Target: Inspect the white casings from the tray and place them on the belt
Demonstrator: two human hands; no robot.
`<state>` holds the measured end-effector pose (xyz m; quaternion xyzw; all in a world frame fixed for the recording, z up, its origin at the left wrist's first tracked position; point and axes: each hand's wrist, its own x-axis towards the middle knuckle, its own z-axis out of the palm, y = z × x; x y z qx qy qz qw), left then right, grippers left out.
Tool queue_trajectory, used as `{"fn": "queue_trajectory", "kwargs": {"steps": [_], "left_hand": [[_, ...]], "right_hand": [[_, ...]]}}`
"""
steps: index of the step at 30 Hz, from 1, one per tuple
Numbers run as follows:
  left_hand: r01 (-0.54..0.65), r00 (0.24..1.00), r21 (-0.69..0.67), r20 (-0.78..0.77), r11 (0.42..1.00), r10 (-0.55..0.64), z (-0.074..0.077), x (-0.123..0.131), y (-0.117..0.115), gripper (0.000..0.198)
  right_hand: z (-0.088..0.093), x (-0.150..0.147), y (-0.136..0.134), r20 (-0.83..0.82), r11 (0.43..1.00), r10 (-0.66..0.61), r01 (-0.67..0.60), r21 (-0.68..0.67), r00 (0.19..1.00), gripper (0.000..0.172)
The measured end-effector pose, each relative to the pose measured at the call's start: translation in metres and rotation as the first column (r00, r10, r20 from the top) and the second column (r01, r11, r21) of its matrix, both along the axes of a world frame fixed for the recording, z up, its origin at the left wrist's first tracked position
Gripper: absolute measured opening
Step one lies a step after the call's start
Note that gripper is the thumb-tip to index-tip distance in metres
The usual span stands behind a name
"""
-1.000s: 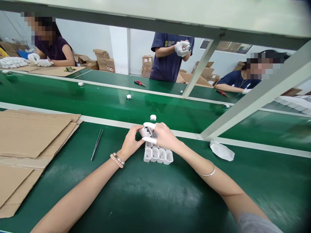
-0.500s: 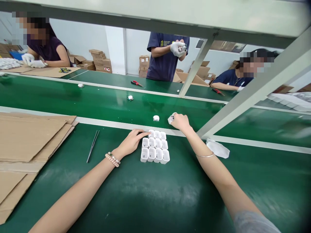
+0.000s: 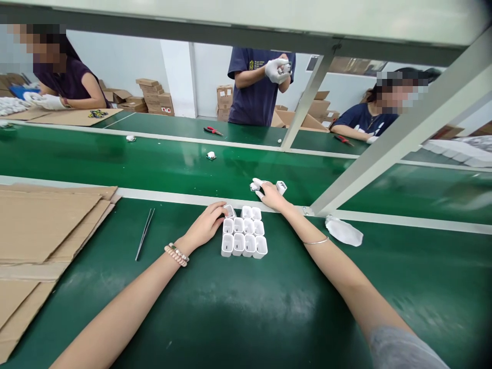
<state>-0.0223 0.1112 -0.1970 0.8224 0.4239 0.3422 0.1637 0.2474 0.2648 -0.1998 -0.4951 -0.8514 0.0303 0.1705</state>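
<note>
The left hand (image 3: 203, 225), a beaded bracelet (image 3: 177, 254) at its wrist, is curled with thumb and forefinger pinching the near-left side of a white cup (image 3: 229, 211) that leans slightly. The right hand (image 3: 272, 197), with white covers on thumb and forefinger, reaches over the green lane (image 3: 172, 159); its two covered tips are a little apart at a small white part (image 3: 254, 187), and I cannot tell whether they have gripped it. A loose white housing (image 3: 281, 188) lies on the lane just beside that hand's knuckles. On the dark green surface (image 3: 238, 307), close to the pinched cup, stand a back pair of cups (image 3: 251, 213), a middle row of four (image 3: 243, 226) and a front row of four (image 3: 244, 245), mouths upward. Tweezers (image 3: 145, 234) lie left of the left hand, and beyond them are stacked cardboard sheets (image 3: 46, 223). A flat white item (image 3: 344, 231) rests to the right of the right forearm. Farther along the lane sit two more white parts, one nearer (image 3: 211, 155), one farther left (image 3: 131, 138). Across it, red-handled pliers (image 3: 212, 131) lie before a standing co-worker (image 3: 251, 97) in white gloves; two other co-workers sit to either side, with cardboard boxes (image 3: 154, 95) behind.
</note>
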Motion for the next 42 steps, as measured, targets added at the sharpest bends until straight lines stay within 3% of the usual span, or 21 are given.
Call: {"fn": "queue_trajectory", "kwargs": {"steps": [5, 8, 11, 14, 17, 20, 24, 28, 32, 35, 38, 42], "left_hand": [[0.033, 0.999, -0.011, 0.041, 0.999, -0.032, 0.0, 0.0, 0.001, 0.011], [-0.016, 0.999, 0.029, 0.046, 0.999, 0.015, 0.002, 0.0, 0.0, 0.005], [-0.172, 0.981, 0.094, 0.102, 0.981, 0.162, 0.002, 0.0, 0.0, 0.006], [-0.341, 0.931, 0.083, 0.167, 0.937, 0.324, -0.002, -0.001, 0.001, 0.026], [-0.329, 0.941, 0.041, 0.096, 0.944, 0.324, -0.007, -0.003, 0.005, 0.035], [-0.307, 0.952, 0.048, 0.032, 0.951, 0.306, -0.008, -0.003, 0.007, 0.017], [-0.318, 0.938, 0.094, 0.177, 0.943, 0.299, 0.001, -0.001, 0.003, 0.011], [-0.309, 0.929, 0.137, 0.254, 0.941, 0.268, 0.009, 0.002, -0.004, 0.015], [-0.375, 0.904, 0.088, 0.254, 0.923, 0.344, 0.008, 0.002, -0.006, 0.022], [-0.398, 0.898, 0.136, 0.26, 0.907, 0.355, 0.007, 0.001, -0.005, 0.025], [-0.385, 0.908, 0.178, 0.25, 0.905, 0.337, 0.007, 0.0, -0.005, 0.021], [-0.407, 0.902, 0.122, 0.207, 0.905, 0.378, 0.007, 0.001, -0.007, 0.017]], "right_hand": [[-0.005, 0.002, 0.006, -0.027, 0.989, -0.149, 0.148, -0.011, 0.989, 0.033], [-0.007, 0.003, 0.009, -0.074, 0.976, -0.216, 0.215, -0.027, 0.974, 0.034], [-0.006, 0.005, 0.009, -0.149, 0.958, -0.288, 0.285, -0.043, 0.946, 0.034], [-0.002, 0.005, 0.005, -0.24, 0.953, -0.302, 0.296, -0.061, 0.923, 0.031], [0.004, 0.001, 0.0, -0.337, 0.971, -0.24, 0.224, -0.087, 0.91, 0.029], [0.01, -0.009, -0.007, -0.419, 0.986, -0.157, 0.117, -0.12, 0.894, 0.03], [0.024, -0.027, -0.022, -0.505, 0.991, -0.04, -0.028, -0.127, 0.862, 0.035], [0.047, -0.045, -0.05, -0.594, 0.968, 0.178, -0.248, -0.037, 0.784, 0.038], [0.069, -0.057, -0.082, -0.533, 0.925, 0.356, -0.369, 0.086, 0.768, 0.037], [0.077, -0.063, -0.102, -0.46, 0.894, 0.44, -0.424, 0.145, 0.771, 0.037], [0.077, -0.068, -0.115, -0.369, 0.858, 0.514, -0.463, 0.222, 0.774, 0.035], [0.07, -0.074, -0.122, -0.277, 0.815, 0.568, -0.481, 0.323, 0.775, 0.034]]}}
